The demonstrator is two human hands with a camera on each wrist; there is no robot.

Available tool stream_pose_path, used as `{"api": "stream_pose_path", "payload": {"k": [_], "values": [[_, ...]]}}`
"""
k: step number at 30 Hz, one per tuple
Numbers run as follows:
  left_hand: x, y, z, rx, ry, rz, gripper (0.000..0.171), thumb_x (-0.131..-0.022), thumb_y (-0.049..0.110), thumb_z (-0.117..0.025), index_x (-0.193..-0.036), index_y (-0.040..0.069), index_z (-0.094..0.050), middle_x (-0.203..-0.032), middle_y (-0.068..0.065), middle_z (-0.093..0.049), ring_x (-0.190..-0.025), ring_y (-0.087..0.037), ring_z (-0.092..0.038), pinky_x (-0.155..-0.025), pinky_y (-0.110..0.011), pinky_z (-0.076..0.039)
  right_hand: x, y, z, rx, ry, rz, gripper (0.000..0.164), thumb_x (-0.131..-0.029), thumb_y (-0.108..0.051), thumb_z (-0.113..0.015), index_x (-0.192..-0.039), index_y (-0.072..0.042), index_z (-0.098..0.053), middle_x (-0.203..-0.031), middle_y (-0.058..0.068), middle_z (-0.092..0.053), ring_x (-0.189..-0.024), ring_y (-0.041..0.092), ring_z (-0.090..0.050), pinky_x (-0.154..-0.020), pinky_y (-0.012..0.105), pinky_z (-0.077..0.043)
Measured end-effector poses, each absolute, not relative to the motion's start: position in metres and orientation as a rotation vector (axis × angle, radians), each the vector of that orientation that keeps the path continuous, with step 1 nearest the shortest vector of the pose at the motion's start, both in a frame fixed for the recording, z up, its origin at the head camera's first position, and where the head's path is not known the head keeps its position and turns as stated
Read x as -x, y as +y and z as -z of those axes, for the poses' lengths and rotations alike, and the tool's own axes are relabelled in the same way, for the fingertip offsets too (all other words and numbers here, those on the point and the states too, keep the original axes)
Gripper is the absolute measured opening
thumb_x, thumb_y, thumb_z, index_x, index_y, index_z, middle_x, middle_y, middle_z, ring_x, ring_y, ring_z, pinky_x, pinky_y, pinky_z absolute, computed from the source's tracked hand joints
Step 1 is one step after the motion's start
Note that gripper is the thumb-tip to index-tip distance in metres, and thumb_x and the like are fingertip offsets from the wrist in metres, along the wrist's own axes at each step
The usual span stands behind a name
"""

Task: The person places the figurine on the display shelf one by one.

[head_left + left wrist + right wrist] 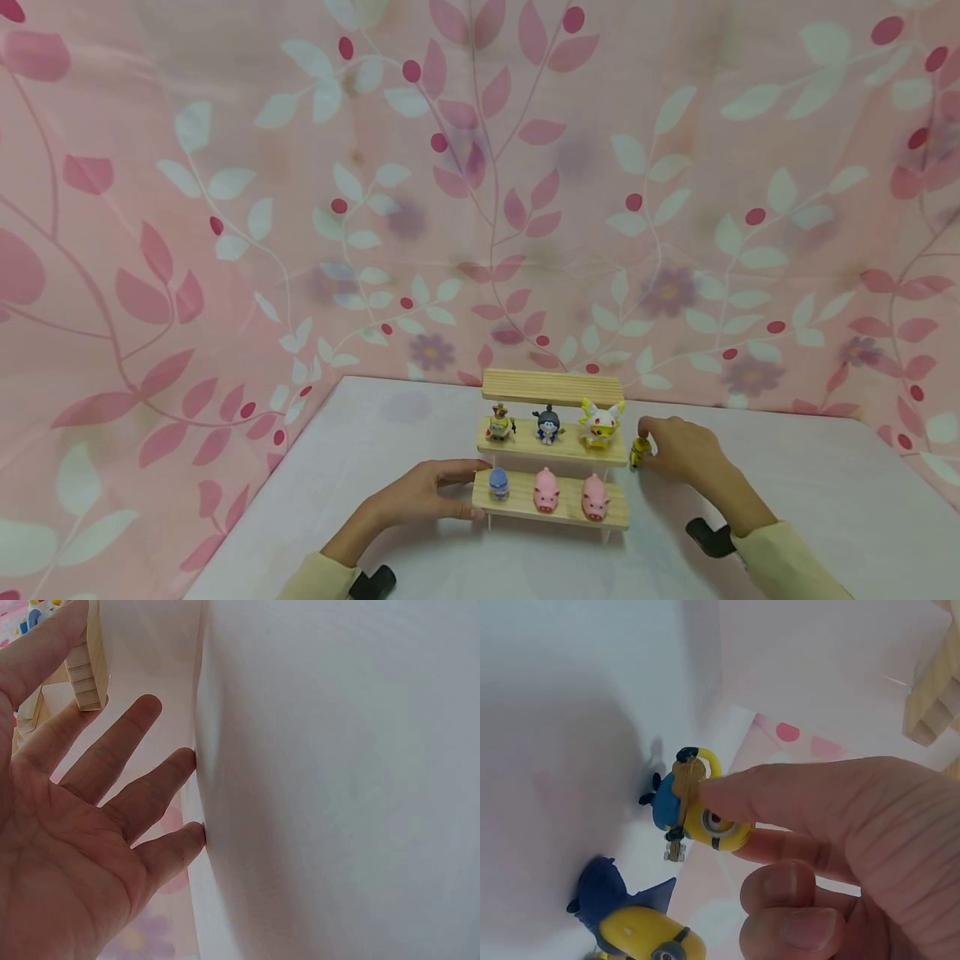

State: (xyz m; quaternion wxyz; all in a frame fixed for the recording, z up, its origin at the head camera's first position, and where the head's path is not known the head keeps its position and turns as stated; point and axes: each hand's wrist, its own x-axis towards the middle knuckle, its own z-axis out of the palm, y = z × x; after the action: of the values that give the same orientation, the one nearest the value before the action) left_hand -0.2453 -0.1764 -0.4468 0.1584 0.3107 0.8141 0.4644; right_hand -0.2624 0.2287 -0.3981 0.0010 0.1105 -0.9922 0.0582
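Note:
A three-tier wooden display shelf [551, 518] stands on the table. My left hand [420, 497] pinches the left end of its lowest board between thumb and index finger; in the left wrist view the other fingers spread below the board end [88, 671]. To the right of the shelf, my right hand [686, 454] pinches a small yellow minion figure [667, 801] with a tiny guitar between thumb and index finger. Beside it in the right wrist view is another minion figure [634, 930] in dark blue, hidden in the head view.
On the middle board stand a crowned figure [498, 423], a dark-haired figure [548, 427] and a white-and-yellow figure [601, 425]. The lowest board bears a blue-topped figure [498, 484] and two pink pigs [546, 492]. Floral cloth [450, 208] hangs behind the white table [360, 433].

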Motion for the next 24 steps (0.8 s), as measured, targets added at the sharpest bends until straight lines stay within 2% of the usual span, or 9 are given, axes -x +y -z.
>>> {"api": "stream_pose_path", "payload": {"k": [7, 16, 24], "values": [[0.245, -0.176, 0.445, -0.853, 2.337, -1.319, 0.055, -0.084, 0.034, -0.08, -0.135, 0.035, -0.059, -0.138, 0.012, -0.056, -0.126, -0.015, -0.053, -0.106, -0.048, -0.041, 0.258, 0.231, 0.397, -0.345, -3.091, -0.206, 0.026, -0.078, -0.023, -0.082, -0.093, -0.011, -0.065, -0.072, -0.001, -0.055, -0.065, 0.018, -0.048, -0.055, 0.035, -0.044], [0.241, -0.175, 0.44, -0.862, 2.307, -1.344, 0.055, -0.086, 0.031, -0.079, -0.137, 0.032, -0.058, -0.14, 0.009, -0.055, -0.129, -0.019, -0.051, -0.107, -0.052, -0.038, 0.239, 0.235, 0.381, -0.318, -3.037, -0.229, 0.029, -0.077, -0.026, -0.08, -0.096, -0.011, -0.064, -0.067, -0.002, -0.052, -0.059, 0.016, -0.046, -0.049, 0.033, -0.04], [0.241, -0.174, 0.44, -0.87, 2.314, -1.331, 0.054, -0.087, 0.031, -0.078, -0.137, 0.033, -0.058, -0.14, 0.01, -0.055, -0.129, -0.019, -0.051, -0.107, -0.051, -0.038, 0.222, 0.235, 0.37, -0.321, -2.987, -0.238, 0.028, -0.079, -0.026, -0.079, -0.097, -0.012, -0.063, -0.064, -0.005, -0.051, -0.056, 0.014, -0.045, -0.046, 0.031, -0.039]]}}
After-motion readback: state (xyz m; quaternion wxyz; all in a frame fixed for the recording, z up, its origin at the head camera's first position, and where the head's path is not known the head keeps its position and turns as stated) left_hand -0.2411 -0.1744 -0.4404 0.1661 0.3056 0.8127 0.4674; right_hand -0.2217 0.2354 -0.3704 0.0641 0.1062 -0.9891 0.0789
